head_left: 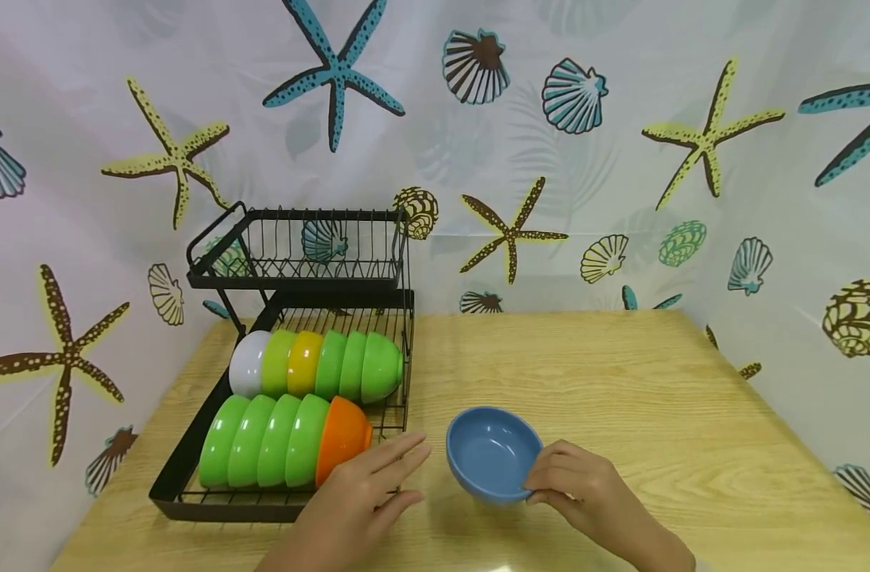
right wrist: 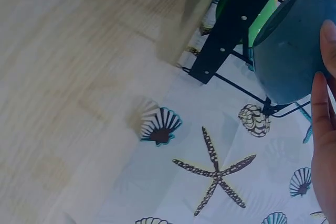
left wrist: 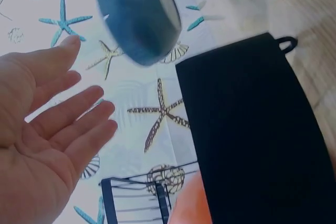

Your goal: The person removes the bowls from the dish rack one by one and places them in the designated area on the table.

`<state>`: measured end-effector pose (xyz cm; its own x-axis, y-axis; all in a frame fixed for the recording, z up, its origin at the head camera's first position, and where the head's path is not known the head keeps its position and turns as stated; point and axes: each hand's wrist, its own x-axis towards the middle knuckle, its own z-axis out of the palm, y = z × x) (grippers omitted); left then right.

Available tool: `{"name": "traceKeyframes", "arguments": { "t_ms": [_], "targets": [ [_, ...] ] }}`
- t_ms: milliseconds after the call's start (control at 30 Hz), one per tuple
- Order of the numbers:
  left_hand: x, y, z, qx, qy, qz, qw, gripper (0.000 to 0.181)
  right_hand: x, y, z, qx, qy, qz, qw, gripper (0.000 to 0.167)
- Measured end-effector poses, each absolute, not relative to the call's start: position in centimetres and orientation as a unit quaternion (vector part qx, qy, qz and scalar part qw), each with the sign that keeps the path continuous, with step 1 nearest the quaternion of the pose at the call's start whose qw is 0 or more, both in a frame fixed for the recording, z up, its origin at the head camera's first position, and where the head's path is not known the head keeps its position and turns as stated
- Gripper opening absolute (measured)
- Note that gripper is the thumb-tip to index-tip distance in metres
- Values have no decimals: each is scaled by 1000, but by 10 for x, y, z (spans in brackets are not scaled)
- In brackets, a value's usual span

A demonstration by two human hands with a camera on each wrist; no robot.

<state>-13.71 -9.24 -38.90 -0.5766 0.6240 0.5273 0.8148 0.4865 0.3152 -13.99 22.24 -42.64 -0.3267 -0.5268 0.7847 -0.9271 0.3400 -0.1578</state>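
Note:
A blue bowl (head_left: 493,453) is held just above the table, its hollow tilted up toward the head camera. My right hand (head_left: 585,488) pinches the bowl's right rim between thumb and fingers. To the left of the bowl, my left hand (head_left: 366,500) is apart from it, fingers extended and holding nothing. In the left wrist view the left hand (left wrist: 52,124) shows its palm, with the bowl (left wrist: 137,17) a short way off. The right wrist view shows the bowl's outer side (right wrist: 294,51) against the right hand's fingers (right wrist: 321,108).
A black two-tier dish rack (head_left: 170,492) stands at the left. Two rows of bowls sit on its lower tier: green ones (head_left: 223,445), an orange one (head_left: 342,437), a yellow one (head_left: 304,361) and a white one (head_left: 249,365). Wooden tabletop (head_left: 656,397) extends right, before a patterned curtain (head_left: 406,159).

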Motion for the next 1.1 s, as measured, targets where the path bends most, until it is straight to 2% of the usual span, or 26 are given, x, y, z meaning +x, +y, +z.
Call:
{"name": "traceKeyframes", "arguments": {
  "t_ms": [300,533,633,700,833,933,1100],
  "targets": [
    [-140,-106,-390,-371,-860,-269,225,63,-155,243,-437,419,-804,248,341,33],
    [-139,-112,-389,-312,-886,-286,188,85,-162,259,-437,360,-845,194,345,46],
    [-138,-113,-389,-304,-891,-286,176,88,-164,266,-439,344,-857,178,341,50],
    [-138,-114,-389,-303,-893,-284,172,89,-166,271,-441,335,-865,170,333,43],
    [-140,-116,-391,-306,-894,-278,175,85,-171,277,-444,315,-882,160,312,10],
    [-140,-117,-392,-303,-895,-278,175,82,-176,281,-444,293,-896,152,297,25],
    [-139,-118,-391,-286,-901,-288,155,82,-182,288,-444,264,-918,152,255,23]
  ]
}}
